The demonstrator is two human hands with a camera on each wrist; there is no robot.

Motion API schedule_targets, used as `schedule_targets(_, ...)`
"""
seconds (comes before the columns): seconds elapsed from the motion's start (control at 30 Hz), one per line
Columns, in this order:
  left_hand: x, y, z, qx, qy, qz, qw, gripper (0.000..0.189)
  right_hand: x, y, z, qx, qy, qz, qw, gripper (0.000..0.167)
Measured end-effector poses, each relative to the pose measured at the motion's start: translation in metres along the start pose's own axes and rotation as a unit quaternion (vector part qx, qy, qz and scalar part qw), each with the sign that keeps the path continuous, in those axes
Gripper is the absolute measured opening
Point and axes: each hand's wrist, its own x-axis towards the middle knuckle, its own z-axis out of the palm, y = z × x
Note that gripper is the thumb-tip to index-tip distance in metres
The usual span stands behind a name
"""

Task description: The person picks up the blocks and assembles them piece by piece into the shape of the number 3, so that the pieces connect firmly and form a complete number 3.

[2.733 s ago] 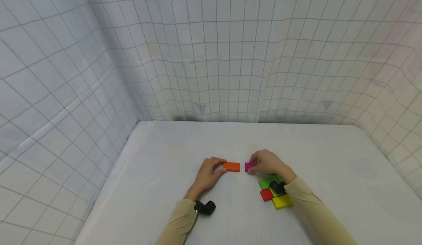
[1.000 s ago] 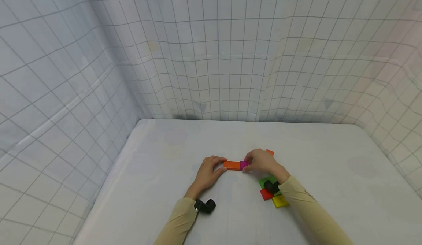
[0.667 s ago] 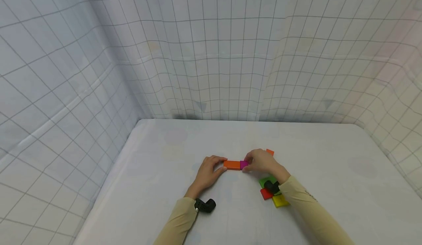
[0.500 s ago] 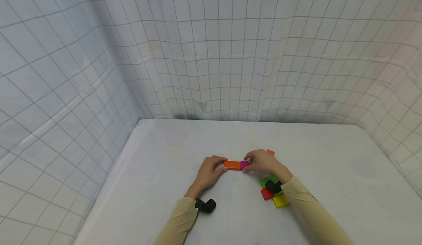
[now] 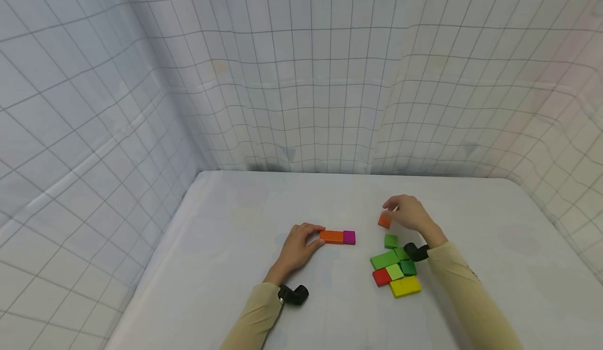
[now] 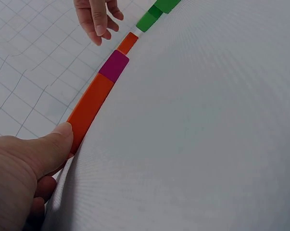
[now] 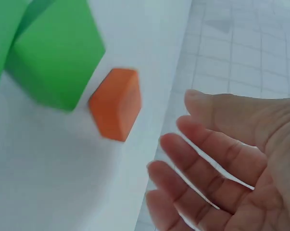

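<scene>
— What is your left grip doing?

— My left grip point(image 5: 297, 246) pinches the left end of a long orange rectangular block point(image 5: 332, 237) between thumb and fingers. The block lies flat on the white worktop point(image 5: 249, 219).

— Is anything joined to it?

— A small purple square block point(image 5: 349, 237) sits against its right end, touching it, in one straight row.

— And your right grip?

— My right grip point(image 5: 409, 213) is beside a small orange square block point(image 5: 384, 222), to the right of the row and a little farther from me. Its fingers are apart and hold nothing; the right wrist view shows a gap between them and that block.

— What lies nearer to you?

— A small green square block point(image 5: 390, 241) by itself, then a close cluster: a green rectangular block point(image 5: 383, 260), three green squares in different shades, a red square block point(image 5: 382, 277) and a yellow rectangular block point(image 5: 405, 287), nearest me.

— And behind?

— White cloth with a dark grid point(image 5: 301, 88).
</scene>
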Motion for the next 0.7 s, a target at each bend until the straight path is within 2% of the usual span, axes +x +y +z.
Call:
schedule_targets(0.2,0.0,0.0,0.0,-0.002,-0.001,-0.001,1.0,0.032,-0.002,0.008,-0.003,-0.006,-0.04,0.055,0.9976,0.034)
schedule_targets(0.33,0.0,0.0,0.0,0.0,-0.001,0.001,1.0,0.032,-0.003,0.012,-0.001,0.005,-0.059,0.077,0.9953,0.035)
schedule_targets(0.7,-0.001,0.001,-0.001,-0.004,0.002,0.004,1.0,0.032,0.004,0.015,0.009,0.034,-0.064,0.054,0.9959,0.024)
